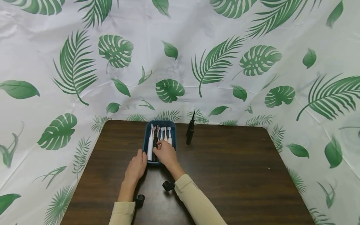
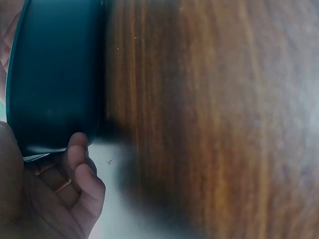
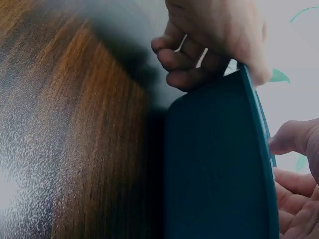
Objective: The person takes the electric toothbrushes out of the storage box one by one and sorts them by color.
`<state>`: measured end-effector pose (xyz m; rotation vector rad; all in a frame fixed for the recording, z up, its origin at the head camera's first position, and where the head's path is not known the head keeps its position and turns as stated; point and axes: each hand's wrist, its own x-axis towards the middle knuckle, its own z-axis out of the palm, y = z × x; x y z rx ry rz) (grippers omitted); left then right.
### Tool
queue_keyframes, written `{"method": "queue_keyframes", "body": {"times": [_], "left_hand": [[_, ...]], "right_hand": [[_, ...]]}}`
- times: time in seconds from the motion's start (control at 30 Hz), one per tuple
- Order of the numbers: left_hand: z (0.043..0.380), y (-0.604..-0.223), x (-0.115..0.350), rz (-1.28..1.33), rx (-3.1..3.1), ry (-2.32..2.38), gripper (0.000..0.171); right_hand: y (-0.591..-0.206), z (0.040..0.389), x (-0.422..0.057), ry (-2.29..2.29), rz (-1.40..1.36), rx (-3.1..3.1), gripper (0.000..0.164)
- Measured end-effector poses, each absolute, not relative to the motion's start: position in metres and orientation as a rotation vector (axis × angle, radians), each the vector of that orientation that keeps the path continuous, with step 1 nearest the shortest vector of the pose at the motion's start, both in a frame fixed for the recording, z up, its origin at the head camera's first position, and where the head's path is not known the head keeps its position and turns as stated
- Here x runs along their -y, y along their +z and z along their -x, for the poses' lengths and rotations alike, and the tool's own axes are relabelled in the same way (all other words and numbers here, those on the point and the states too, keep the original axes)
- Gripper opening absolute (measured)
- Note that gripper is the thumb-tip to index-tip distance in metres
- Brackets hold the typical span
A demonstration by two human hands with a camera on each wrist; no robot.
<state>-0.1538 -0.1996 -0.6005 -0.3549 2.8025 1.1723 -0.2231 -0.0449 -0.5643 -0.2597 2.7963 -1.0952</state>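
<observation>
A dark blue tray (image 1: 175, 136) stands on the table with several electric toothbrushes in it, side by side with heads towards the wall. A white electric toothbrush (image 1: 150, 147) lies along its left side, beside a black electric toothbrush (image 1: 155, 142). My left hand (image 1: 137, 165) holds the tray's near left corner, thumb at the rim and fingers against the outer wall (image 2: 55, 74). My right hand (image 1: 166, 153) reaches over the near rim (image 3: 259, 119), bent fingers among the handles. Whether it pinches a toothbrush is hidden.
Another black electric toothbrush (image 1: 190, 132) stands upright to the right of the tray, apart from it. The dark wooden table (image 1: 225, 175) meets a white leaf-printed cloth (image 1: 180, 72) at the back. A small pale speck (image 1: 268, 168) lies at the right.
</observation>
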Motion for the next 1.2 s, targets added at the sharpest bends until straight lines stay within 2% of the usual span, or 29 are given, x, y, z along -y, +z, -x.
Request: {"method": "queue_keyframes", "body": {"times": [0.3, 0.9, 1.2], "left_hand": [[0.155, -0.604, 0.195, 0.339, -2.806, 1.191, 0.038], [0.157, -0.603, 0.193, 0.319, -2.831, 1.206, 0.038], [0.155, -0.603, 0.197, 0.345, -2.823, 1.170, 0.039]], "right_hand": [[-0.566, 0.227, 0.047, -1.056, 0.191, -2.816, 0.036], [-0.566, 0.237, 0.048, -1.037, 0.191, -2.752, 0.020], [-0.566, 0.239, 0.053, -0.965, 0.173, -2.703, 0.031]]}}
